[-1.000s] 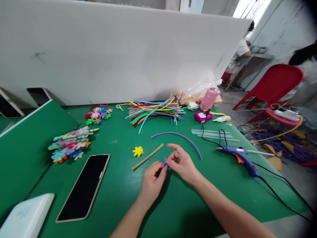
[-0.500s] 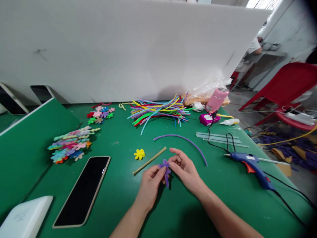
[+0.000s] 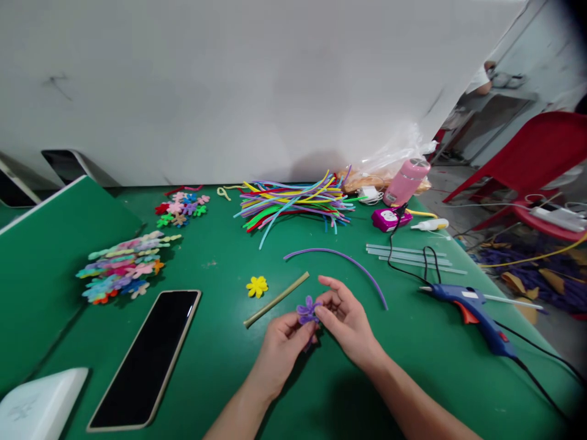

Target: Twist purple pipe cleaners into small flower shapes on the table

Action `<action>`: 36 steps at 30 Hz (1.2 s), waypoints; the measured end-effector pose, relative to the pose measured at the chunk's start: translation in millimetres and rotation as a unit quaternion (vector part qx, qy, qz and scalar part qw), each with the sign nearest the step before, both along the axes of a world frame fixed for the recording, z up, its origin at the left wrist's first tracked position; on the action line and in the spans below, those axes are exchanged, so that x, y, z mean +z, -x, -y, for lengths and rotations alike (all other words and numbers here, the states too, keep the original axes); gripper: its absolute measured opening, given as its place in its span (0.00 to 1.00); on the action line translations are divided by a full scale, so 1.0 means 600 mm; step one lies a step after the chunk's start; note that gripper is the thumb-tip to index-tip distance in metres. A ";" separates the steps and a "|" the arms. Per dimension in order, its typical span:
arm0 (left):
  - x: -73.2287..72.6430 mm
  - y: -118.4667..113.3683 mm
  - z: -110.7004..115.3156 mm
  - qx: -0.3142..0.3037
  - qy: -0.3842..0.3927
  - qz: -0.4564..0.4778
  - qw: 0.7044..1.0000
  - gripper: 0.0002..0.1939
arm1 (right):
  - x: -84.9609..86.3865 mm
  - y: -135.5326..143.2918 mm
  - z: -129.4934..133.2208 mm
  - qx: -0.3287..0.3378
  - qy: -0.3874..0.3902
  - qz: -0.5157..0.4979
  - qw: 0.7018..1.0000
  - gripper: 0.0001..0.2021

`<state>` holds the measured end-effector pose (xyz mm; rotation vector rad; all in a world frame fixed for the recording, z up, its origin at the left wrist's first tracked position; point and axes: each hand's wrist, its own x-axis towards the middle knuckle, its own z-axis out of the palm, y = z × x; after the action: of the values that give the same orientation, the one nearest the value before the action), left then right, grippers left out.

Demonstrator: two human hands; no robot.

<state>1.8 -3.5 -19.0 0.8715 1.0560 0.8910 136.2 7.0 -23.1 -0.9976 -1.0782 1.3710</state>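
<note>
A purple pipe-cleaner flower (image 3: 307, 310) is held between both hands above the green table. My left hand (image 3: 285, 345) pinches its lower part between thumb and fingers. On its right side, the thumb and index finger of my right hand (image 3: 345, 318) close on the flower's edge. Just left of the hands lie a green-wrapped stick (image 3: 276, 300) and a yellow flower (image 3: 257, 286). Behind them curves a loose purple pipe cleaner (image 3: 337, 252). Farther back is a heap of multicoloured pipe cleaners (image 3: 296, 203).
Left are a phone (image 3: 145, 360), a white device (image 3: 43, 403) and piles of small flowers (image 3: 123, 269). On the right lie a blue glue gun (image 3: 474, 311) with its cord, glue sticks (image 3: 413, 255), a purple socket block (image 3: 389, 219) and a pink bottle (image 3: 406, 182).
The purple flower has turned so its petals face up more, and its hanging part is now mostly hidden by my hands. My right thumb has come onto it. The view has shifted slightly.
</note>
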 end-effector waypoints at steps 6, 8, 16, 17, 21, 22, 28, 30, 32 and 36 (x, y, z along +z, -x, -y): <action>0.009 -0.002 0.001 -0.016 -0.032 -0.029 0.999 0.11 | 0.002 0.006 0.008 0.021 0.010 0.006 1.000 0.20; 0.011 -0.004 0.002 -0.017 -0.033 -0.027 0.999 0.10 | 0.002 0.010 0.010 0.007 0.016 0.002 1.000 0.19; 0.007 -0.005 0.005 0.001 -0.072 -0.097 0.993 0.09 | -0.002 0.007 0.006 -0.061 0.009 -0.030 0.998 0.19; 0.006 -0.003 0.006 0.008 -0.101 -0.125 0.987 0.08 | -0.001 0.005 0.006 -0.064 0.007 -0.033 0.997 0.19; 0.001 0.002 0.011 0.055 -0.286 -0.273 0.917 0.07 | 0.006 0.001 0.009 -0.050 -0.016 -0.044 0.998 0.19; 0.000 0.003 0.012 0.064 -0.322 -0.302 0.895 0.07 | 0.007 0.002 0.010 -0.046 -0.023 -0.043 0.998 0.19; 0.005 -0.003 0.012 0.055 -0.346 -0.374 0.859 0.07 | -0.002 0.007 0.007 -0.084 0.014 -0.030 0.996 0.18; 0.008 -0.005 0.010 0.040 -0.312 -0.354 0.880 0.07 | -0.006 0.004 0.003 -0.098 0.025 -0.029 0.994 0.17; 0.010 -0.006 0.009 0.028 -0.281 -0.321 0.904 0.09 | -0.007 0.001 0.000 -0.107 0.030 -0.028 0.993 0.17; 0.013 -0.007 0.009 0.012 -0.231 -0.280 0.932 0.13 | -0.006 -0.001 -0.002 -0.093 0.030 -0.035 0.995 0.17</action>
<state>6.1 -8.7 -11.3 1.5768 1.3675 0.9527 137.0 8.3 -26.5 -1.0579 -0.8733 1.2828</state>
